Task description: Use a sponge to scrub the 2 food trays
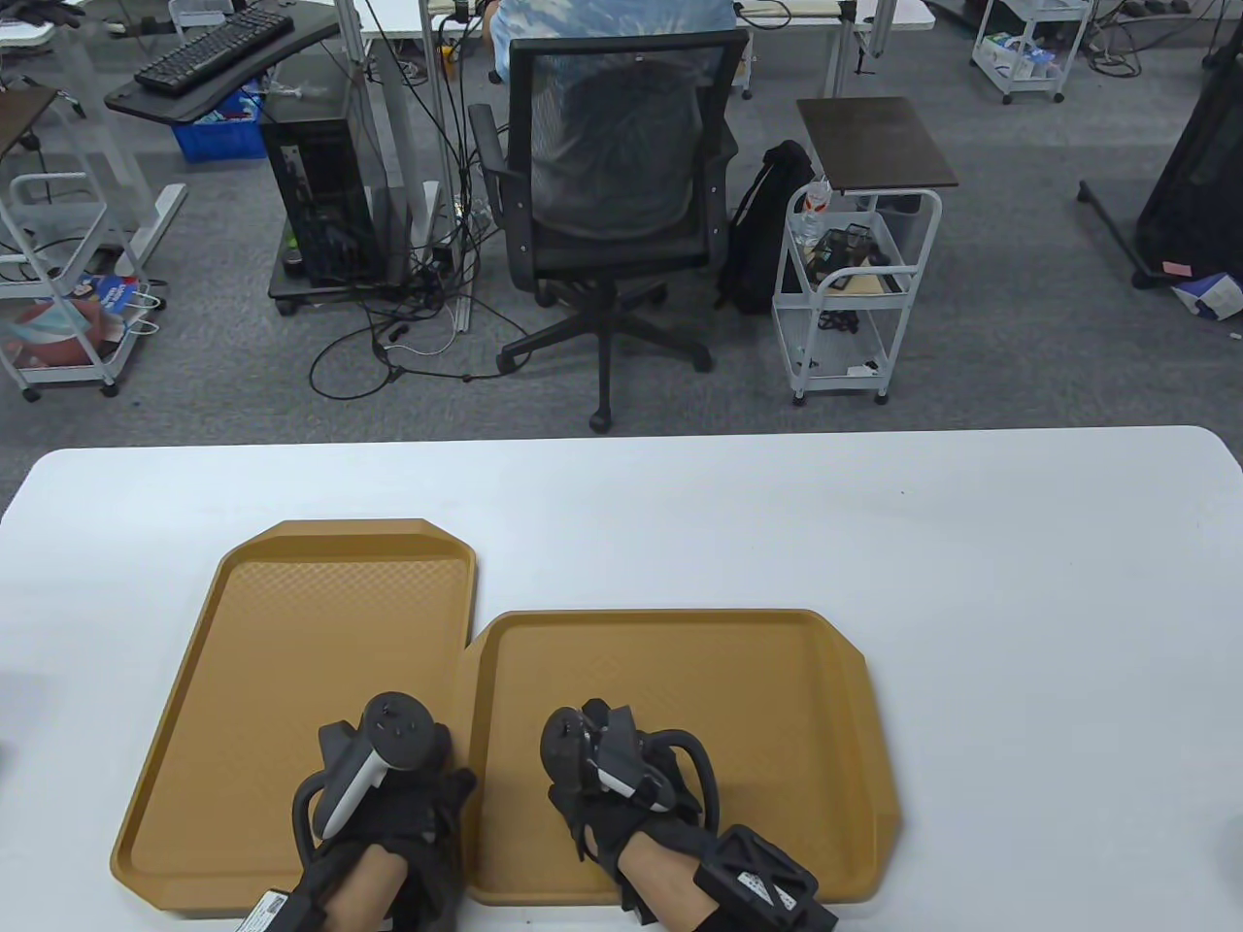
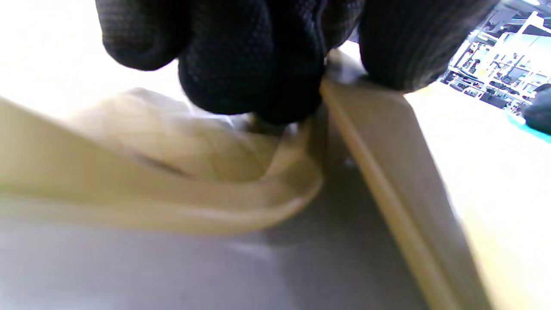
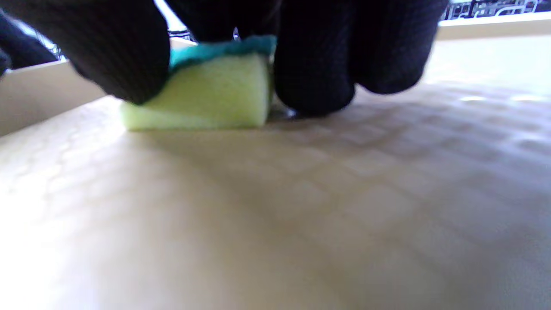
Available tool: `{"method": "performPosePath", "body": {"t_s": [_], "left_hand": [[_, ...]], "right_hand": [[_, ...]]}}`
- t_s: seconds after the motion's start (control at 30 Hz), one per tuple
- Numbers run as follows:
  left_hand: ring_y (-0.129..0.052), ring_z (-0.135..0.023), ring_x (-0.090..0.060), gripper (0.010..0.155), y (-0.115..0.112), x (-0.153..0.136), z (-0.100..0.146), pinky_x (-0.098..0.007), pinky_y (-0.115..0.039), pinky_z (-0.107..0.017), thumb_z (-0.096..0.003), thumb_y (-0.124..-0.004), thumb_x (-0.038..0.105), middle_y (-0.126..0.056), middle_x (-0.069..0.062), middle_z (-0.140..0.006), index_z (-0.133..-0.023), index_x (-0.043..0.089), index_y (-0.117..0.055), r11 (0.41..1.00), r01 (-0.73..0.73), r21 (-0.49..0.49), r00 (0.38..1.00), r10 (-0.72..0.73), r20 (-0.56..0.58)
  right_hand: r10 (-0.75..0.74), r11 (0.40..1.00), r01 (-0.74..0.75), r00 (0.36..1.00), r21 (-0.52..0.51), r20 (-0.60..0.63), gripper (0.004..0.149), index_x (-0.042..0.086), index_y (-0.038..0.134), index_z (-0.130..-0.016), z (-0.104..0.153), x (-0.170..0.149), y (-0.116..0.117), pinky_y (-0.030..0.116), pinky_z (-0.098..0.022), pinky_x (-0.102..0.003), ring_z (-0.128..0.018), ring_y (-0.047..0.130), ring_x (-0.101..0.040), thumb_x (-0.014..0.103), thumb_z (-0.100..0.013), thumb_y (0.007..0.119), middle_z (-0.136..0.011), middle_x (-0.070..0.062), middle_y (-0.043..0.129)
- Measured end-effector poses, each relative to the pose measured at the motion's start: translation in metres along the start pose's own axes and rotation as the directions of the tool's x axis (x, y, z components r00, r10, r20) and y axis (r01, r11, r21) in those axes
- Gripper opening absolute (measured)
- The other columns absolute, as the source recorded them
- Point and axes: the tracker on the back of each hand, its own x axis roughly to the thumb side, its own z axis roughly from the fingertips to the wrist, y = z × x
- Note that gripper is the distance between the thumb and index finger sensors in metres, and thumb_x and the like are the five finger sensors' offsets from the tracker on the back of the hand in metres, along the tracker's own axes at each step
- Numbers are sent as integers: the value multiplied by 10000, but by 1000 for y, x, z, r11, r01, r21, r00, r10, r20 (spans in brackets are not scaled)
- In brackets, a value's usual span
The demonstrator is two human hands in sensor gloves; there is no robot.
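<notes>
While two tan plastic food trays with textured floors lie side by side on the white bench [image 1: 971, 544], both gloved hands work at the near edge. The left tray [image 1: 320, 641] stands lengthwise, away from the person, and the right tray [image 1: 738, 699] lies crosswise, the two rims touching or almost touching at the seam between them. The left hand [image 1: 388, 786] sits at that seam; in the left wrist view its fingers [image 2: 249, 56] curl down onto the near rims, with the thumb on the rim of the right tray and the other fingertips on the rounded corner of the left tray, so it pinches or presses the rims, though which of the two I cannot tell for sure. The right hand [image 1: 612, 767] is over the floor of the right tray, near its left side. In the right wrist view its fingers [image 3: 314, 64] are clenched around a yellow foam sponge with a teal scouring layer [image 3: 211, 94], whose yellow face lies flat on the tray floor.
</notes>
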Motion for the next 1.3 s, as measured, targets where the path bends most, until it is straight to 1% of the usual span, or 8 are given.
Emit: {"method": "performPosePath", "body": {"t_s": [0.47,0.77,0.87,0.97,1.03,1.13,1.2,1.3], "left_hand": [[-968,-502,-281,697,0,0,0,-498,-775,-515,-432,-822,490,-970,-49,-666,-1054,215,-669,1000,3,2,1000,-3,-1],[-968,-502,-282,698,-1,1,0,-497,-775,-515,-431,-821,489,-972,-49,-662,-1054,214,-669,1000,9,5,1000,-9,-4],[-968,-502,-282,697,-1,1,0,-498,-775,-515,-431,-820,490,-970,-47,-666,-1054,215,-668,1000,12,6,1000,-11,-4],[-968,-503,-282,697,-1,1,0,-498,-775,-515,-432,-819,489,-970,-49,-666,-1055,215,-667,1000,12,7,1000,-12,-5],[-968,-501,-282,698,-1,1,0,-497,-775,-514,-431,-819,489,-971,-49,-663,-1055,215,-668,1000,12,7,1000,-12,-5],[-968,-503,-282,697,-1,1,0,-497,-775,-515,-432,-817,490,-970,-49,-666,-1055,215,-666,1000,12,7,1000,-12,-5],[-968,-502,-282,698,-1,1,0,-497,-774,-516,-432,-817,490,-971,-49,-664,-1056,214,-666,1000,12,7,1000,-12,-5],[-968,-503,-282,699,-1,1,0,-497,-774,-516,-433,-816,491,-972,-48,-663,-1056,212,-666,1000,20,7,1000,-20,-4]], "right_hand": [[3,1000,-2,993,11,-119,740,237,493,-1080,26,-95,-12,748,-593,-552,-670,838,-320,467,-459,822,-1140,-115,438],[18,999,-8,973,41,-232,735,254,491,-1083,44,-146,-19,745,-597,-541,-854,771,-381,451,-462,832,-1152,-101,421],[29,999,-18,965,46,-262,733,252,492,-1083,47,-154,-21,743,-597,-540,-878,754,-393,441,-464,835,-1154,-102,418],[54,998,-42,956,49,-290,728,246,496,-1082,48,-158,-22,747,-585,-497,-883,748,-398,419,-466,843,-1152,-107,419],[92,995,-78,946,55,-312,722,241,506,-1080,49,-156,-24,755,-568,-476,-882,755,-399,396,-466,854,-1150,-112,428],[120,992,-103,937,69,-327,714,242,510,-1080,48,-153,-24,771,-549,-481,-885,762,-400,385,-470,852,-1148,-120,437],[135,991,-117,932,72,-336,700,245,515,-1078,47,-151,-23,780,-547,-488,-883,770,-404,405,-476,834,-1145,-122,444],[119,992,-125,922,9,-369,710,246,577,-1062,45,-148,-22,799,-538,-491,-843,824,-408,526,-453,812,-1127,-130,510]]}}
